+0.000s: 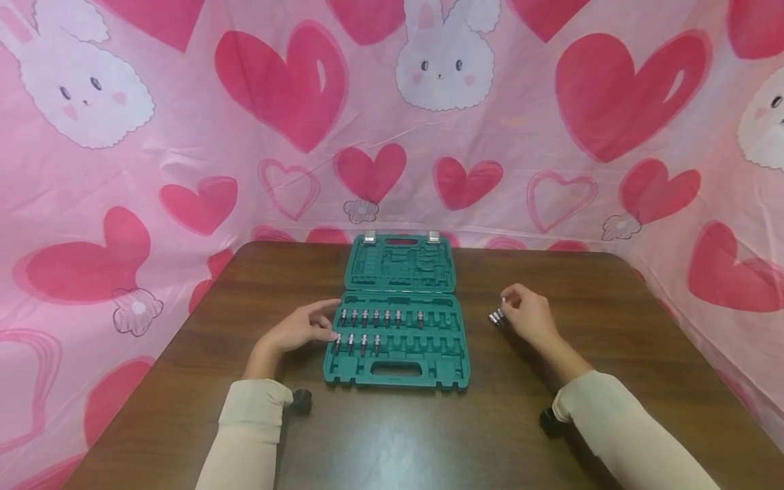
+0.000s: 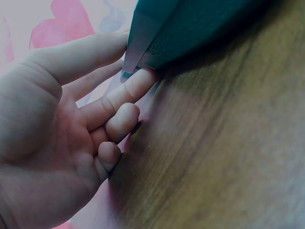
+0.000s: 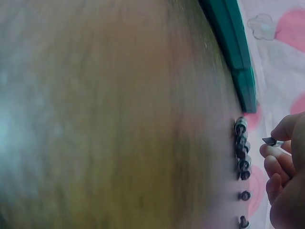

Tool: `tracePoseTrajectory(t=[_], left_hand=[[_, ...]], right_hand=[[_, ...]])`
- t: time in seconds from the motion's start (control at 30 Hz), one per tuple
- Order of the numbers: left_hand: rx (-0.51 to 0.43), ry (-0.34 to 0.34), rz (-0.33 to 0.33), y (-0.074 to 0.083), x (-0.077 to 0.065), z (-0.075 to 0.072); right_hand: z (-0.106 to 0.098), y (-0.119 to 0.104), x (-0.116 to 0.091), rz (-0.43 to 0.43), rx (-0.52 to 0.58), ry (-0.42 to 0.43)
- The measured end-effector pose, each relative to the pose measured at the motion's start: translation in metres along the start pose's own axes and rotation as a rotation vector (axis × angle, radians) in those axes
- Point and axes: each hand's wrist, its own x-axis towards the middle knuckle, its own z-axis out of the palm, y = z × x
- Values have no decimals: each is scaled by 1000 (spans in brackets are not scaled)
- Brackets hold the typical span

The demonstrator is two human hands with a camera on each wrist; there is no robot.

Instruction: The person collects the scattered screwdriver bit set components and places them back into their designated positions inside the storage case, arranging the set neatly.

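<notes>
A green plastic socket case (image 1: 395, 368) lies unfolded on the table, two rows of bit sockets (image 1: 365, 317) in its near half. The left hand (image 1: 300, 327) rests against the case's left side, thumb at the rim. In the left wrist view its other fingers (image 2: 114, 102) are loosely bent beside the case wall (image 2: 147, 40). Right of the case, the right hand (image 1: 528, 314) pinches one small bit socket (image 3: 272, 141) between thumb and fingertip, raised above the table. Several loose bit sockets (image 1: 496, 318) lie close to that hand.
Empty molded slots (image 1: 416, 346) fill the right part of the lower row, and the upper row has gaps at its right. The lid (image 1: 401, 265) lies back toward the pink heart-print cloth (image 1: 380, 122). Brown wooden tabletop (image 1: 392, 442) extends around the case.
</notes>
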Motion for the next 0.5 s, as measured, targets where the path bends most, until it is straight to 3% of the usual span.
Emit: tracePoseTrajectory(t=[0.5], left_hand=[[1,7,-4,0,0,0]], right_hand=[[8,-22,1,26,33,-63]])
